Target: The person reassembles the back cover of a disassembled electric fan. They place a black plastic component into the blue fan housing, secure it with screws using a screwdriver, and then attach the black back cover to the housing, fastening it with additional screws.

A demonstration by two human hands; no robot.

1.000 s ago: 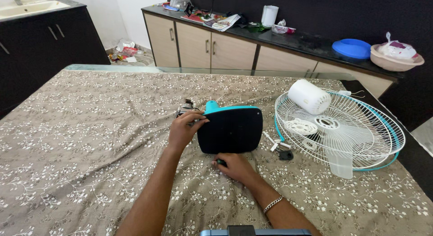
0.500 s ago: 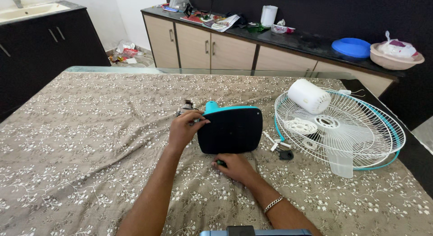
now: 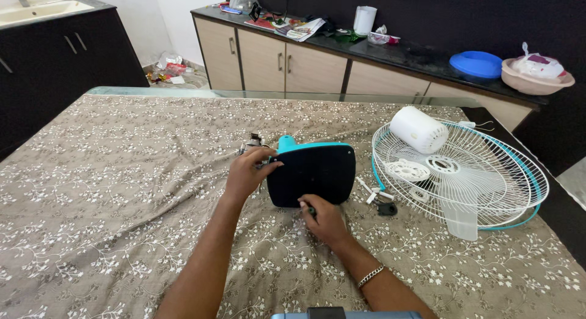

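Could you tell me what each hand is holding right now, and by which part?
The left hand grips the black and teal fan base by its upper left edge. The right hand holds a small dark tool against the base's bottom edge; its grip is hidden.

Home dining-kitchen area: cloth-covered glass table (image 3: 152, 93), beige cabinets (image 3: 274, 60) under dark cluttered counter (image 3: 415, 53), sink unit (image 3: 36, 11) left, plastic basin (image 3: 537, 81) and blue lid (image 3: 476, 64) on countertop.

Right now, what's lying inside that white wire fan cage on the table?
Inside the wire cage lie a white cylindrical motor cover, a translucent fan blade and round white plastic pieces. Whatever lies beneath the blade is hidden.
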